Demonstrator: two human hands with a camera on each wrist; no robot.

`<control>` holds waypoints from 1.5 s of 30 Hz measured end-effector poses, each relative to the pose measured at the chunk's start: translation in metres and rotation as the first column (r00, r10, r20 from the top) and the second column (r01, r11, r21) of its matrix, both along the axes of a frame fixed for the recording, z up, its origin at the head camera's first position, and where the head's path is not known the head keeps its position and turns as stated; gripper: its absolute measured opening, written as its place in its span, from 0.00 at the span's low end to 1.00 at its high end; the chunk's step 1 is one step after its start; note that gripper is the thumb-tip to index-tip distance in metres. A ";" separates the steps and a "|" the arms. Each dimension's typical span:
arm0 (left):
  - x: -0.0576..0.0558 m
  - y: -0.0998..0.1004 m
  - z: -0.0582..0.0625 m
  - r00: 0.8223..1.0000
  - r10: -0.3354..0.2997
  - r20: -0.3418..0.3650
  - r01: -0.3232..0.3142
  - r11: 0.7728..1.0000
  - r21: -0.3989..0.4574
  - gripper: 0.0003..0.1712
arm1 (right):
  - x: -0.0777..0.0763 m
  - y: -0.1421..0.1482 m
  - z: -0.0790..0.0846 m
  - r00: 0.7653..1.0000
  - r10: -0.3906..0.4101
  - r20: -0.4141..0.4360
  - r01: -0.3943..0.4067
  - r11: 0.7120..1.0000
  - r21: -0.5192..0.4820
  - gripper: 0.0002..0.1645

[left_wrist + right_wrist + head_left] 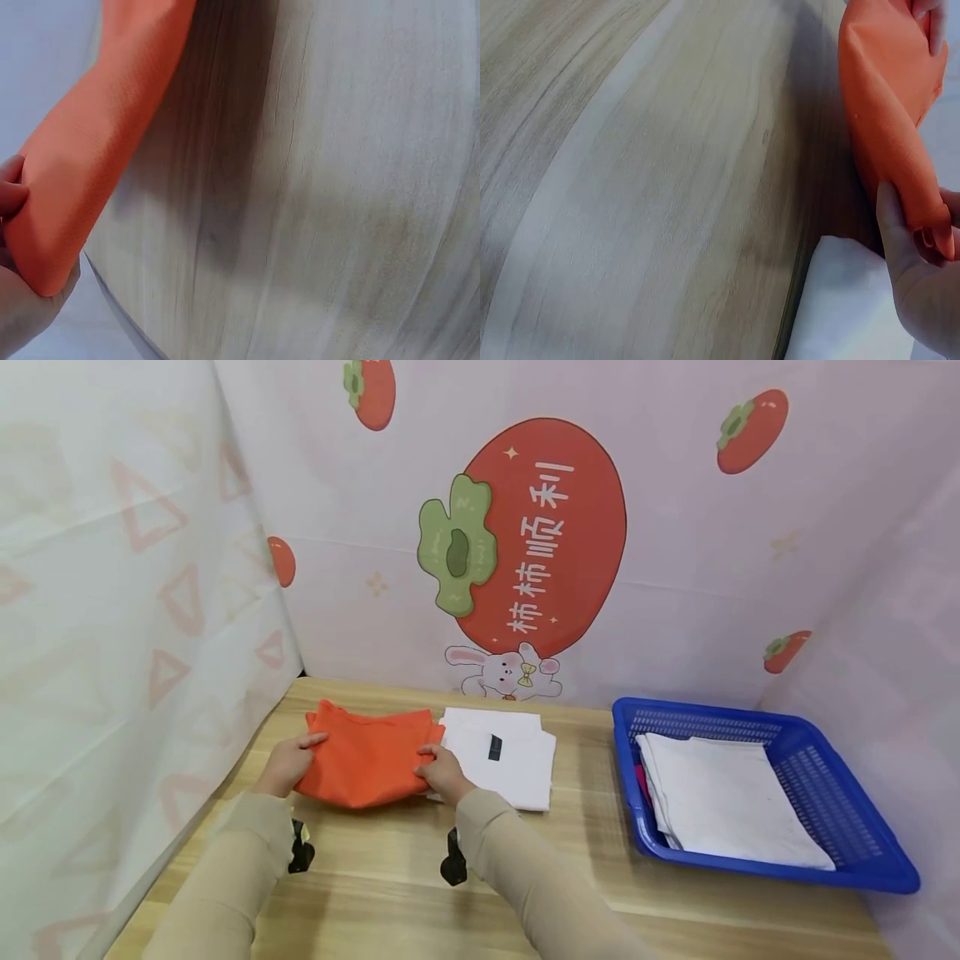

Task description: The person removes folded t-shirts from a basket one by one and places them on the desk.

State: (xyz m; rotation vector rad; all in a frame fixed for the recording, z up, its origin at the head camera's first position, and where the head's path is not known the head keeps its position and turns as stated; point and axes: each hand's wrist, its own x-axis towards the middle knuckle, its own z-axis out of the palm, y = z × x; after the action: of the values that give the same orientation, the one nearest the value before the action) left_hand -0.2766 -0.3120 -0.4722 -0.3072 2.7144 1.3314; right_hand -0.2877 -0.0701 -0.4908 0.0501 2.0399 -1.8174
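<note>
A folded orange cloth [367, 756] hangs between both hands over the back left of the table, its lower edge sagging in the middle. My left hand [288, 763] grips its left end; in the left wrist view the fingers [12, 196] curl over the fabric. At the other end my right hand [444, 772] pinches the cloth, thumb on the near side, as the right wrist view shows. Just right of the orange cloth lies a folded white garment [517, 768] with a dark label [495, 747], partly covered by the right hand.
On the right of the wooden table [525, 885] stands a blue plastic basket [847, 793] holding folded white cloth [735, 802] and a bit of something red. Printed fabric walls [360, 635] close in the back and both sides.
</note>
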 end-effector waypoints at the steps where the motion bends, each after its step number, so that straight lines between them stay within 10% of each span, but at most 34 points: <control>1: -0.002 -0.001 0.000 1.000 0.001 0.000 -0.001 1.000 -0.024 0.29 | 0.000 -0.002 -0.001 0.999 0.013 0.034 -0.012 1.000 -0.022 0.24; 11: -0.020 -0.008 -0.005 1.000 -0.014 0.021 0.017 0.989 -0.150 0.31 | -0.002 -0.011 -0.012 0.998 0.059 0.029 -0.062 0.994 0.092 0.34; 35: -0.012 -0.012 -0.002 0.997 -0.002 0.083 0.018 0.981 -0.194 0.25 | 0.004 -0.008 -0.005 0.994 0.104 -0.024 -0.092 0.950 0.298 0.23; 45: 0.011 -0.006 0.014 0.998 0.062 0.019 -0.061 0.998 -0.014 0.24 | 0.008 0.025 0.012 0.993 0.110 0.047 -0.111 0.993 0.041 0.21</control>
State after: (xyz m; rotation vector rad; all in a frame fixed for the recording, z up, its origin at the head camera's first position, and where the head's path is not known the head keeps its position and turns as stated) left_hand -0.2655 -0.3175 -0.4579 -0.4059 2.7199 1.3182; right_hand -0.2800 -0.0452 -0.4784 -0.0097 2.0101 -1.6905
